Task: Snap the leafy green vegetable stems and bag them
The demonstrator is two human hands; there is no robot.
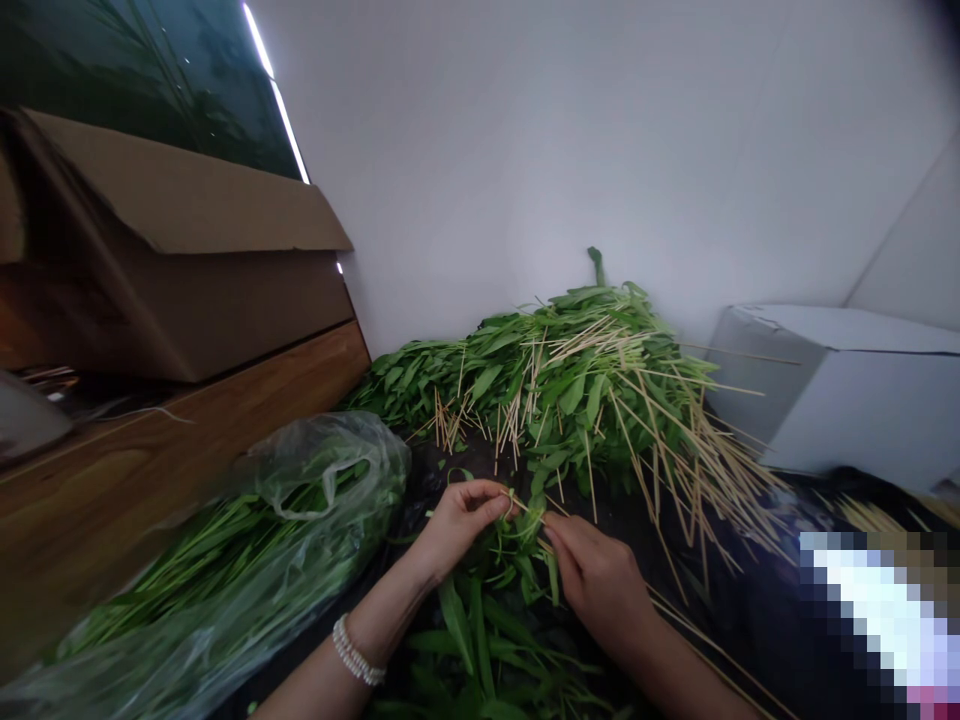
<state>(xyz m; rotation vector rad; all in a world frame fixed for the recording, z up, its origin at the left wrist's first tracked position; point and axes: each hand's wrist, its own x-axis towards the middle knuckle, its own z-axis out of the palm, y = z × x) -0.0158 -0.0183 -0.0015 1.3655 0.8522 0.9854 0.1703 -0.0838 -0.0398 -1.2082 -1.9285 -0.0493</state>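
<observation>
Both hands meet at the lower centre of the view, each gripping with thumb and fingers. With the left hand (465, 515) I pinch one end of a thin pale wooden stick (526, 508); with the right hand (604, 570) I grip it near its other end, fingers curled inward. Pale green leafy stems gather at the stick between the two grips; whether they are tied around it or pierced by it, I cannot tell. The step in hand appears to be fastening greens to the stick, and the next move probably calls for a steady right grip and fine work by my left fingertips.

Loose long green leaves (480, 640) lie beneath my hands. Beyond, a broad heap of green leafy stems (570, 390) lies against the white wall (525, 180), many pale wooden sticks (694, 480) jutting from its near and right sides.

Containers: to the left, a clear, crumpled plastic bag (394, 455) holds long green stalks (225, 545). Behind it, a brown cardboard box (247, 310) with a raised flap rests on a brown wooden counter (315, 365); its contents are hidden. At right stands a white box (862, 400), its inside likewise unseen.
</observation>
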